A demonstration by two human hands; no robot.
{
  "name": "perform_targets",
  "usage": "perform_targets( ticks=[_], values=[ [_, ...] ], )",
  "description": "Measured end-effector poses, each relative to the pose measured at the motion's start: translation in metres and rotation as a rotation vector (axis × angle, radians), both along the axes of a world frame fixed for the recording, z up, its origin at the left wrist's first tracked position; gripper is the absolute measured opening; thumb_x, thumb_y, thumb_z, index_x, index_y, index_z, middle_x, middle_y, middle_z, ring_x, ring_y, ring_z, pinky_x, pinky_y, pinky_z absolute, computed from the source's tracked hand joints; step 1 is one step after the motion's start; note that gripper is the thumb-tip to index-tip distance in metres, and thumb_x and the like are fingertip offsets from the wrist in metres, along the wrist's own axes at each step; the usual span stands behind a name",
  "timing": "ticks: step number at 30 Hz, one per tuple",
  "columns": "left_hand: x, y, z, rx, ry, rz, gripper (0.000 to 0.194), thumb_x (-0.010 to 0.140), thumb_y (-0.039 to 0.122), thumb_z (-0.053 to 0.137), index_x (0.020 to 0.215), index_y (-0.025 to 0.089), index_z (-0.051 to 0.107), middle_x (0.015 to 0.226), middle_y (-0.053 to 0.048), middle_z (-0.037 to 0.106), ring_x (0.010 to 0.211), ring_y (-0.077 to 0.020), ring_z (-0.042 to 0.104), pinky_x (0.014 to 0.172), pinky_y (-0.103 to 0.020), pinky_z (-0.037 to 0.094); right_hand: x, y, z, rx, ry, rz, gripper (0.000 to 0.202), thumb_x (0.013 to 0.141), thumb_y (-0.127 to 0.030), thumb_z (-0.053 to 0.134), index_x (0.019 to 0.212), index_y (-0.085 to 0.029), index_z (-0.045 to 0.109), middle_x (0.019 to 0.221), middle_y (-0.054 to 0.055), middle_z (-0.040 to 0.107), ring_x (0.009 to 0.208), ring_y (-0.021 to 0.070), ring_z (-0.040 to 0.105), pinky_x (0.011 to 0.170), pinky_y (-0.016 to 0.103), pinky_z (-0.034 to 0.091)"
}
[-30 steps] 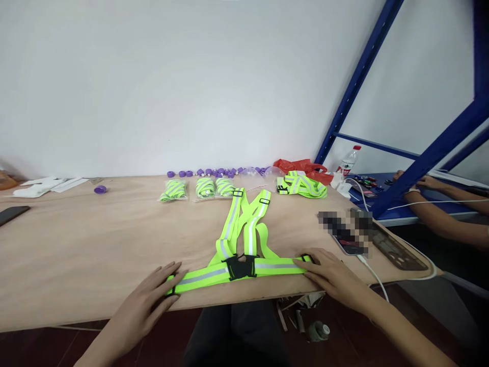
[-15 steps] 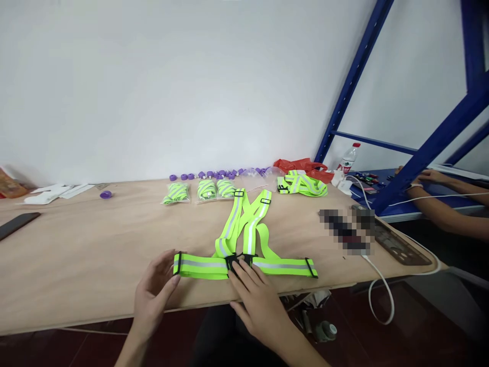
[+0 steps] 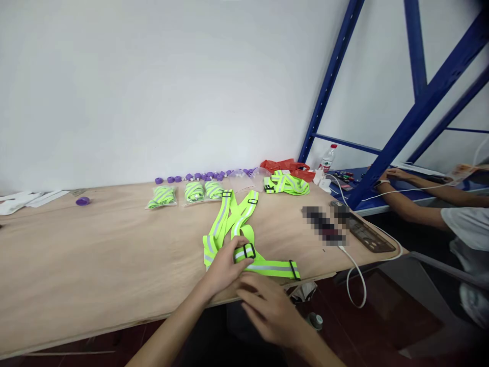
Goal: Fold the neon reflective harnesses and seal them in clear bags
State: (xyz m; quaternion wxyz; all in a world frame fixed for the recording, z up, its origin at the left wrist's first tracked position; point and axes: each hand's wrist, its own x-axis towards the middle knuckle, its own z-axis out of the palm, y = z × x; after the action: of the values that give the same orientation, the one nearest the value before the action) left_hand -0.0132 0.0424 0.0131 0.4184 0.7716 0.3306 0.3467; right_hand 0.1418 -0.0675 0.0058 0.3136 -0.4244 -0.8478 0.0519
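In the head view, a lime harness (image 3: 240, 218) lies on the worktop (image 3: 114, 260) at six o'clock. The left hand (image 3: 226, 262) grips a strap end (image 3: 239, 255); just beside, the right hand (image 3: 269, 308) has loosely bent fingers, whether gripping I cannot tell. From the harness, bags (image 3: 194, 192) lie at ten o'clock.

Bare tabletop (image 3: 95, 260) left, neon harness (image 3: 242, 219) filling the middle, bagged straps (image 3: 194, 192) behind, phone case (image 3: 369, 232) right

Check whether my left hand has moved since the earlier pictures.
Yes, to the right: the left hand was mostly left of the leftmost bagged bundle and is now well to its right.
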Motion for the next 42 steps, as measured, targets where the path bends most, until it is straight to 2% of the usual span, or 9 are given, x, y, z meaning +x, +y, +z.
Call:
perform_targets(
  ticks=[4,7,12,16,21,27,33,37,42],
  values=[
    [-0.012,-0.007,0.003,0.097,0.157,-0.07,0.036,0.086,0.024,0.068,0.121,0.024,0.06,0.12,-0.007,0.066,0.114,-0.0266,0.06,0.099,-0.041,0.048,0.078,-0.002,0.006,-0.01,-0.038,-0.307,0.038,0.093,-0.03,0.06,0.131,-0.028,0.063,0.125,0.013,0.067,0.117,0.0317,0.062,0.097,0.049,0.053],
    [-0.015,-0.011,0.01,0.122,0.205,-0.125,0.036,0.088,0.026,0.066,0.123,0.025,0.06,0.123,-0.006,0.066,0.113,-0.0263,0.06,0.099,-0.04,0.048,0.111,0.004,0.009,-0.261,-0.075,-0.272,0.046,0.088,-0.033,0.068,0.133,-0.029,0.062,0.128,0.01,0.067,0.119,0.0299,0.06,0.099,0.046,0.053],
    [-0.019,-0.013,0.016,0.172,0.267,-0.14,0.035,0.09,0.026,0.062,0.125,0.023,0.058,0.122,-0.007,0.066,0.11,-0.0244,0.062,0.095,-0.037,0.051,0.114,0.008,0.016,-0.421,-0.071,-0.201,0.05,0.084,-0.029,0.074,0.133,-0.031,0.064,0.13,0.008,0.065,0.123,0.0284,0.057,0.103,0.043,0.05],
    [-0.02,-0.022,0.011,0.475,0.444,-0.169,0.025,0.098,0.024,0.052,0.121,0.022,0.06,0.118,-0.008,0.067,0.117,-0.0243,0.06,0.109,-0.044,0.043,0.116,0.006,0.02,-0.474,-0.037,-0.173,0.05,0.088,-0.034,0.069,0.137,-0.034,0.061,0.13,0.007,0.064,0.122,0.0274,0.059,0.102,0.041,0.051],
    [-0.016,-0.056,-0.008,0.733,0.729,0.143,0.037,0.099,0.029,0.05,0.135,0.021,0.058,0.131,-0.012,0.062,0.125,-0.0314,0.053,0.112,-0.055,0.034,0.125,0.02,0.022,-0.383,0.236,-0.212,0.043,0.094,-0.045,0.058,0.132,-0.027,0.065,0.123,0.01,0.066,0.09,0.0214,0.068,0.081,0.034,0.059],
    [0.003,-0.092,-0.028,0.779,0.831,0.277,0.058,0.1,0.048,0.044,0.147,0.013,0.048,0.149,-0.015,0.052,0.138,-0.0353,0.044,0.115,-0.06,0.028,0.058,0.05,0.056,-0.27,0.553,-0.054,0.038,0.096,-0.037,0.058,0.132,-0.025,0.062,0.117,0.008,0.061,0.08,0.0147,0.063,0.06,0.024,0.057],
    [0.038,-0.094,-0.038,0.613,0.963,0.298,0.047,0.092,0.033,0.062,0.137,0.021,0.061,0.135,-0.017,0.064,0.126,-0.0465,0.054,0.093,-0.069,0.047,-0.044,0.068,0.052,-0.293,-0.057,0.224,0.036,0.088,-0.027,0.073,0.123,-0.02,0.067,0.118,0.009,0.064,0.104,0.0223,0.063,0.092,0.034,0.052],
    [0.038,-0.102,-0.034,0.501,0.937,0.271,0.04,0.086,0.024,0.068,0.126,0.017,0.069,0.119,-0.02,0.07,0.111,-0.0444,0.064,0.083,-0.059,0.056,-0.057,0.08,0.03,-0.367,-0.167,0.239,0.033,0.083,-0.023,0.079,0.115,-0.018,0.072,0.113,0.009,0.066,0.099,0.0219,0.065,0.089,0.032,0.051],
    [0.002,-0.115,-0.002,0.578,0.393,0.104,0.017,0.09,0.028,0.06,0.099,0.019,0.071,0.092,-0.01,0.073,0.088,-0.0266,0.068,0.078,-0.039,0.058,-0.04,0.087,0.024,-0.491,0.05,0.324,0.037,0.087,-0.024,0.072,0.123,-0.017,0.07,0.123,0.01,0.067,0.112,0.0228,0.064,0.101,0.035,0.049]
  ],
)
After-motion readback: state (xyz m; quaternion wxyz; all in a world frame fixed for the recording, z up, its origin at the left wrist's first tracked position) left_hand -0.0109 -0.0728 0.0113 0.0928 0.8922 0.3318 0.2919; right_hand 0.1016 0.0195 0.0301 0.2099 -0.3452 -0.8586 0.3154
